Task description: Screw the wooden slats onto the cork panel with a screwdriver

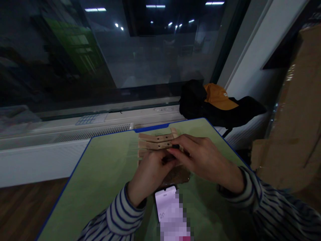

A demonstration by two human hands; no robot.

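Several pale wooden pieces lie side by side on the green tabletop, some with two dark holes each. Another short wooden piece sits at their far right end. My right hand pinches a small black piece between thumb and forefinger, right at the end of a wooden piece. Close beside it, my left hand is closed over the nearer wooden pieces, and whatever its fingers hold is hidden. Under both hands lies a brown, shiny, crumpled-looking thing, partly covered.
A lit phone lies on the green, blue-edged table just in front of me. Beyond the table are a radiator, a window, and a black garment with an orange cap. Cardboard stands at the right.
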